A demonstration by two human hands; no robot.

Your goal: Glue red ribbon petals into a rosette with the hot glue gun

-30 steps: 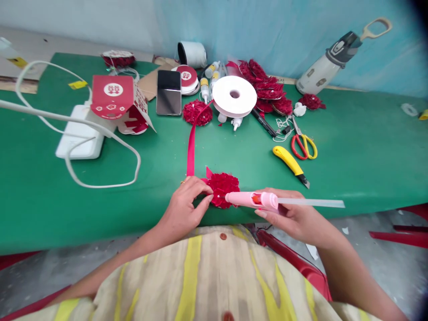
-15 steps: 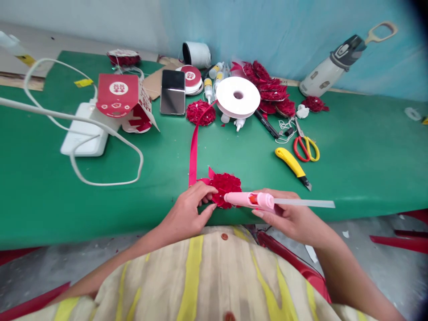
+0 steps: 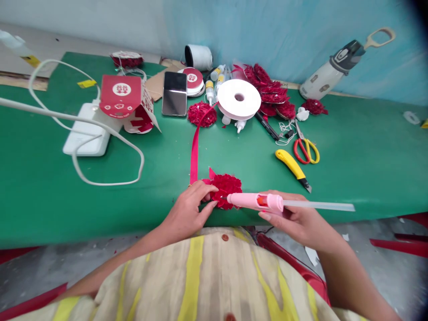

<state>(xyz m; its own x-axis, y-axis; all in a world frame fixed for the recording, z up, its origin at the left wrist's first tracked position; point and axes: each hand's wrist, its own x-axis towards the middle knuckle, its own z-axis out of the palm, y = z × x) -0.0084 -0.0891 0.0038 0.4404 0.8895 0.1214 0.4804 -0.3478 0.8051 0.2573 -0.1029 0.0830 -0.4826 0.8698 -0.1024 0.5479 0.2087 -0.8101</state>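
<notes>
Near the front edge of the green table, a red fabric flower [image 3: 228, 185] is held at its left side by the fingertips of my left hand [image 3: 192, 203]. My right hand [image 3: 297, 218] is closed round the grip of a pink glue gun [image 3: 247, 200]. Its nozzle points left, right at the flower's surface; I cannot tell whether it touches. A long clear glue stick [image 3: 327, 205] juts out of the gun's back end. A red ribbon [image 3: 194, 156] runs from behind my left hand up to a white ribbon spool [image 3: 239, 100].
Right of centre lie a yellow utility knife [image 3: 290, 165] and scissors [image 3: 306, 145]. A phone [image 3: 174, 94], another red flower [image 3: 202, 114], a flower pile [image 3: 267, 91] and a bottle [image 3: 329, 71] stand farther back. Left are a white power bank [image 3: 87, 133] with a looping cable and a red box [image 3: 121, 96].
The glue gun in my right hand has shifted slightly right, its nozzle tip drawing back across the flower. More of the glue stick shows. My left hand stays on the flower.
</notes>
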